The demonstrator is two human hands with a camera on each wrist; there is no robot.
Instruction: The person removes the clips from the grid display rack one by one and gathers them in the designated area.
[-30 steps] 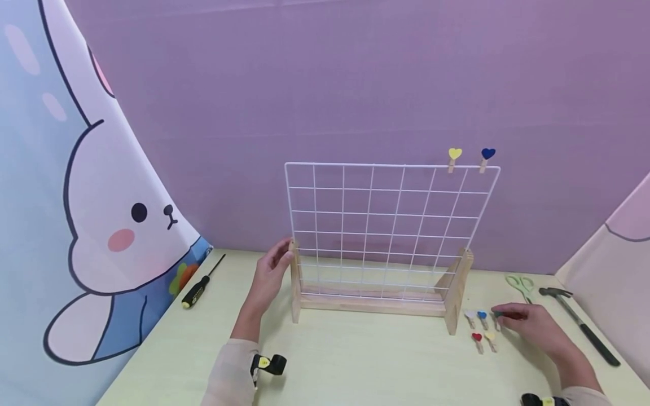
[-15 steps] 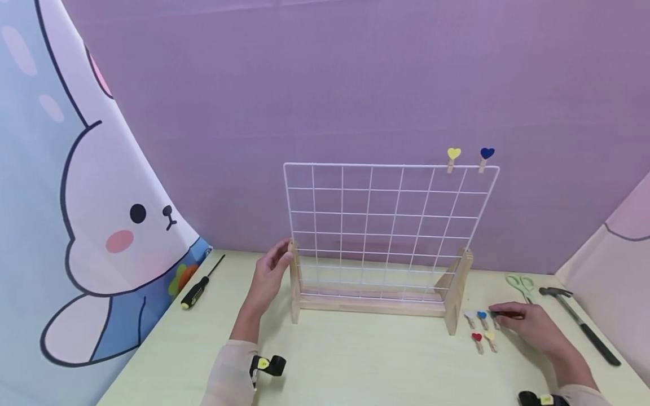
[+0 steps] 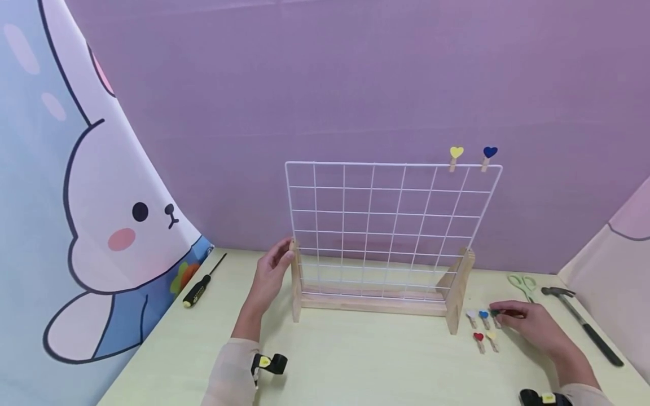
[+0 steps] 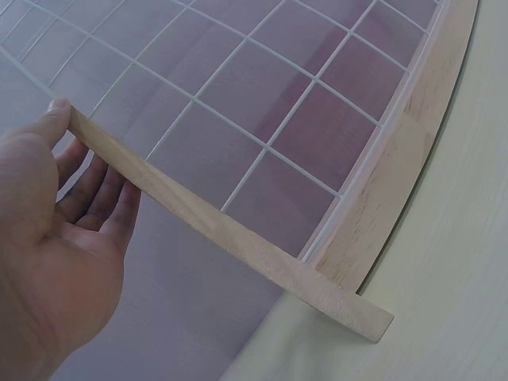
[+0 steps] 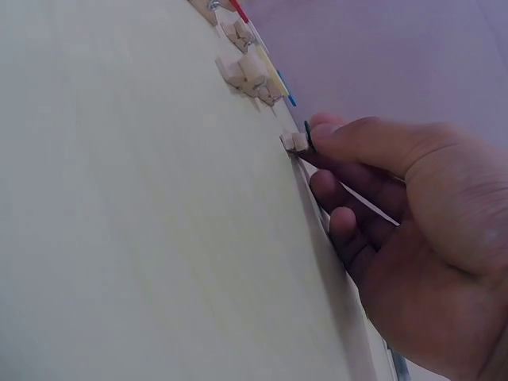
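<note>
A white wire grid (image 3: 391,225) stands in a wooden stand on the pale table. My left hand (image 3: 285,255) holds the stand's left upright (image 3: 295,282), thumb on its top end (image 4: 59,107) and fingers behind the bar (image 4: 222,230). A yellow-heart clip (image 3: 456,153) and a blue-heart clip (image 3: 489,153) sit on the grid's top right edge. By the stand's right foot my right hand (image 3: 497,312) pinches a green-heart wooden clip (image 5: 295,141) lying on the table, between thumb and forefinger.
Several more heart clips lie beside the right hand: white (image 3: 471,314), blue (image 3: 484,316), red (image 3: 478,338), yellow (image 3: 491,336). Green scissors (image 3: 521,282) and a hammer (image 3: 584,324) lie at the far right. A screwdriver (image 3: 200,285) lies left, near the rabbit-print curtain (image 3: 101,225).
The right hand stays at the green-heart clip with barely any shift. The left hand and the stand have not moved.
</note>
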